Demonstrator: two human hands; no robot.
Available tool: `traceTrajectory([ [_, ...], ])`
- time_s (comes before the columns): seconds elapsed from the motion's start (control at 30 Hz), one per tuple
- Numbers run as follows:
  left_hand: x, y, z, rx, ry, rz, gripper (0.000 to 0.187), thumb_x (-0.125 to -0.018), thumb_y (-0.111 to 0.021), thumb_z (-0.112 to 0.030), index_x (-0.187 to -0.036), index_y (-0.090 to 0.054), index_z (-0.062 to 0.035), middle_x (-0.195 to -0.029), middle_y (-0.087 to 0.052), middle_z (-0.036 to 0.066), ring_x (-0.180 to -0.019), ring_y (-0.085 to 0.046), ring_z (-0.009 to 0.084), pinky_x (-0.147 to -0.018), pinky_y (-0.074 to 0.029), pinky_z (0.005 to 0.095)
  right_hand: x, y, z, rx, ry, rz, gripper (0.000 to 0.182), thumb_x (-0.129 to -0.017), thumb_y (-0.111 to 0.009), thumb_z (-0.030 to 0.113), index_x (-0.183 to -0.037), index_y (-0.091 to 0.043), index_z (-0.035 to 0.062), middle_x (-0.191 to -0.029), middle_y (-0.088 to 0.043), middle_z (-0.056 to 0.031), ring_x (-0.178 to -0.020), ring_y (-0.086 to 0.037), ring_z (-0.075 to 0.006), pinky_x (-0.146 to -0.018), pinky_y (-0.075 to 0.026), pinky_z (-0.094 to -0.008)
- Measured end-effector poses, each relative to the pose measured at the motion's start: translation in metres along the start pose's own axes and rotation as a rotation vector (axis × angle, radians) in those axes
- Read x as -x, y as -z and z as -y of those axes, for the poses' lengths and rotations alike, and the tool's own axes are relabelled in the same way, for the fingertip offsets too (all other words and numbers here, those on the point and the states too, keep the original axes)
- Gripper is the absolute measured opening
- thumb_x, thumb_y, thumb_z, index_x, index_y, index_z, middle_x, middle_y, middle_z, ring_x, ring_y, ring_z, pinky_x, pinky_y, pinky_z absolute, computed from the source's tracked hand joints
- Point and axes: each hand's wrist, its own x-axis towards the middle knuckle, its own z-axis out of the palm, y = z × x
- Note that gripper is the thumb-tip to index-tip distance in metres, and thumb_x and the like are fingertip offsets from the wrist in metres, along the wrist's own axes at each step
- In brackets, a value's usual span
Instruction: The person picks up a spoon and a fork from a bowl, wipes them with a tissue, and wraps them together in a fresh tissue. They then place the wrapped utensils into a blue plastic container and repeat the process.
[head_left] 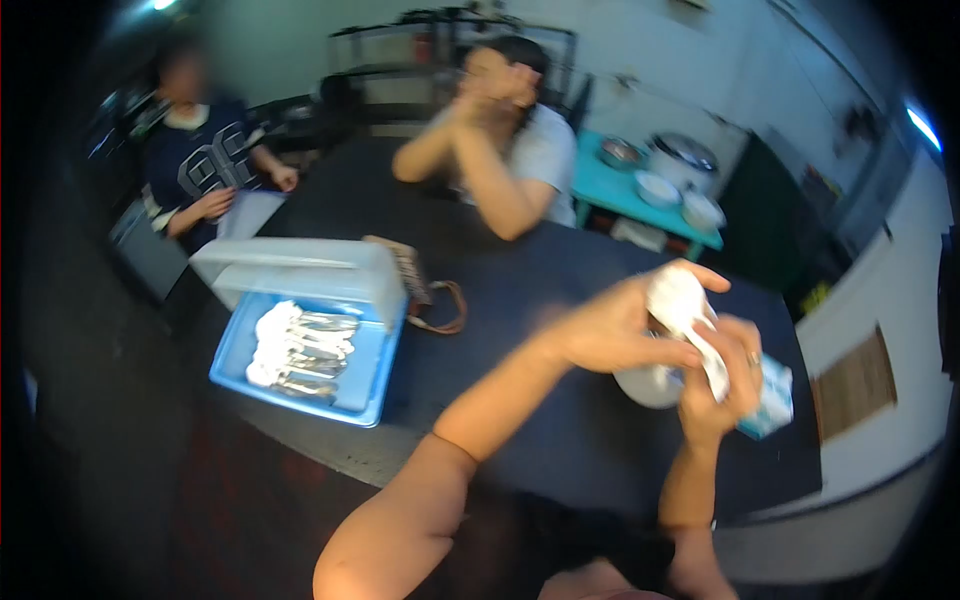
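Note:
Both my hands are raised over the right side of the dark table, closed around a white paper napkin (677, 298). My left hand (622, 325) grips its upper bunched part, thumb across the front. In my right hand (732, 365) is the lower end, which hangs as a folded strip. Whether cutlery lies inside the napkin is hidden. Just behind my hands stands a round whitish container (645, 388), partly covered. Beside my right hand is a blue-and-white tissue pack (775, 400).
A blue plastic box (375, 390) with its clear lid (310, 262) tipped up holds several napkin-wrapped utensils (300, 350). Behind it lies a brown pouch with a strap (440, 310). Two people (520, 140) are across the table. A turquoise table (610, 190) carries bowls and a cooker.

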Motion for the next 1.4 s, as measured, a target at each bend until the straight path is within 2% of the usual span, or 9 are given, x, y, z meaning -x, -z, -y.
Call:
traceTrajectory([
  [0.1, 0.001, 0.005, -0.001, 0.119, 0.209, 0.025, 0.054, -0.087, -0.069, -0.003, -0.137, -0.051, 0.0007, -0.112, -0.064, 0.007, -0.092, -0.062, 0.0106, -0.08, -0.051, 0.028, 0.0, -0.004, -0.013, -0.052, -0.049, 0.018, 0.025, -0.069, -0.078, -0.003, -0.093, -0.072, 0.0025, -0.092, -0.065, -0.0148, -0.081, -0.064, -0.03, -0.073, -0.05, -0.0373],
  [0.23, -0.004, 0.018, 0.011, 0.001, 0.26, 0.077, 0.045, -0.095, -0.057, -0.007, -0.138, -0.051, 0.0028, -0.089, -0.064, 0.003, -0.075, -0.06, 0.0099, -0.071, -0.047, 0.0258, 0.001, -0.012, -0.027, -0.136, -0.126, -0.021, 0.02, -0.073, -0.076, -0.004, -0.091, -0.07, -0.0002, -0.09, -0.062, -0.013, -0.076, -0.062, -0.0234, -0.065, -0.048, -0.0317],
  [0.47, -0.009, 0.002, 0.019, 0.202, 0.276, -0.124, 0.034, -0.095, -0.049, -0.011, -0.125, -0.06, 0.0014, -0.068, -0.05, -0.006, -0.052, -0.031, -0.0001, -0.046, -0.021, 0.0194, 0.001, -0.015, -0.032, -0.141, -0.101, -0.083, 0.012, -0.076, -0.071, -0.005, -0.084, -0.063, -0.0028, -0.087, -0.063, -0.0145, -0.073, -0.062, -0.0224, -0.064, -0.047, -0.0305],
  [0.73, -0.016, -0.02, 0.042, 0.102, 0.104, -0.306, 0.032, -0.101, -0.058, -0.027, -0.118, -0.061, -0.0005, -0.076, -0.057, -0.004, -0.056, -0.04, -0.001, -0.047, -0.026, 0.0185, 0.011, -0.014, -0.043, -0.483, -0.418, -0.04, 0.008, -0.091, -0.062, -0.001, -0.085, -0.058, -0.004, -0.094, -0.058, -0.0074, -0.067, -0.057, -0.0086, -0.061, -0.047, -0.0223],
  [0.93, -0.019, -0.022, 0.048, 0.123, 0.055, -0.355, 0.028, -0.102, -0.057, -0.028, -0.111, -0.061, -0.0019, -0.083, -0.062, -0.001, -0.061, -0.047, 0.001, -0.051, -0.035, 0.0185, 0.004, -0.013, -0.051, -1.229, -0.912, -0.058, 0.007, -0.089, -0.061, 0.001, -0.085, -0.058, -0.0046, -0.092, -0.064, -0.0074, -0.067, -0.064, -0.0165, -0.061, -0.052, -0.0246],
  [1.07, -0.024, -0.015, 0.063, 0.065, 0.036, -0.401, 0.026, -0.102, -0.056, -0.025, -0.109, -0.06, -0.0006, -0.087, -0.064, 0.001, -0.076, -0.056, 0.0048, -0.065, -0.045, 0.022, 0.007, -0.016, -0.061, -1.251, -0.921, -0.054, 0.009, -0.086, -0.064, 0.003, -0.092, -0.062, -0.0037, -0.1, -0.065, -0.0107, -0.08, -0.066, -0.0187, -0.069, -0.054, -0.0294],
  [1.13, -0.026, -0.009, 0.071, -0.034, -0.015, -0.437, 0.026, -0.102, -0.056, -0.025, -0.107, -0.06, 0.0, -0.087, -0.064, 0.001, -0.08, -0.056, 0.006, -0.069, -0.046, 0.0234, 0.003, -0.017, -0.054, -0.342, -0.447, -0.211, 0.024, -0.081, -0.068, 0.005, -0.104, -0.066, -0.0018, -0.109, -0.064, -0.0151, -0.093, -0.065, -0.0241, -0.08, -0.053, -0.0355],
  [1.23, -0.026, -0.005, 0.077, -0.156, -0.044, -0.478, 0.025, -0.102, -0.055, -0.023, -0.104, -0.061, 0.0006, -0.088, -0.064, 0.002, -0.084, -0.053, 0.006, -0.073, -0.045, 0.0254, -0.008, -0.005, -0.046, 0.197, -0.036, -0.027, 0.039, -0.077, -0.073, 0.008, -0.114, -0.067, 0.0004, -0.113, -0.063, -0.0167, -0.1, -0.063, -0.0291, -0.087, -0.05, -0.0388],
  [1.4, -0.025, -0.004, 0.077, -0.234, -0.053, -0.481, 0.023, -0.102, -0.054, -0.022, -0.099, -0.06, -0.0005, -0.085, -0.063, 0.001, -0.08, -0.05, 0.0053, -0.07, -0.044, 0.0257, 0.011, -0.025, -0.057, 0.076, -0.165, -0.008, 0.029, -0.081, -0.073, 0.004, -0.109, -0.069, -0.0012, -0.084, -0.065, -0.0147, -0.078, -0.065, -0.03, -0.069, -0.051, -0.0377],
])
